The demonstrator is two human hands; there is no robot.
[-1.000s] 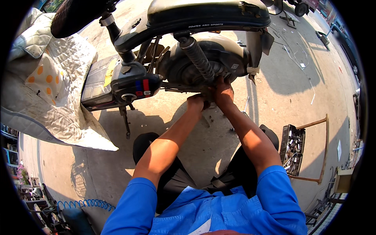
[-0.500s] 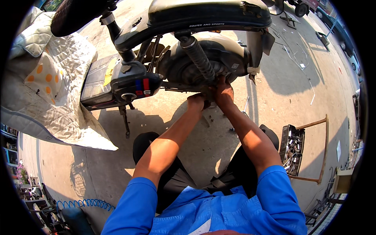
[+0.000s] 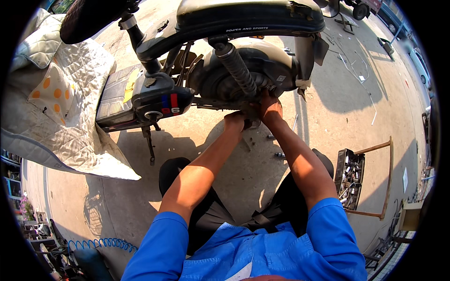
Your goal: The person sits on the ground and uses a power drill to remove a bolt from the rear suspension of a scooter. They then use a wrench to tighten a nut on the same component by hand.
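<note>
An electric scooter stands before me, its black-and-tan seat (image 3: 248, 16) above the rear wheel (image 3: 213, 77). A coil shock absorber (image 3: 238, 68) slants down past the wheel to the hub area. My right hand (image 3: 270, 110) is closed at the shock's lower end, its fingertips tucked among the parts there. Just left and a little nearer, my left hand (image 3: 234, 121) is curled under the frame beside a greyish metal piece (image 3: 253, 122). What either hand grips is hidden by the fingers and shadow.
A wrench (image 3: 295, 122) and a socket-like tool (image 3: 280, 154) lie on the concrete by my right forearm. A tray of tools and parts (image 3: 349, 180) sits at right beside a wooden frame (image 3: 391, 178). A quilted cover (image 3: 89, 93) drapes the scooter's front; a blue coiled hose (image 3: 103, 242) lies lower left.
My right hand and forearm have shifted slightly right, showing more of the socket-like tool on the ground. My left hand stays almost where it was.
</note>
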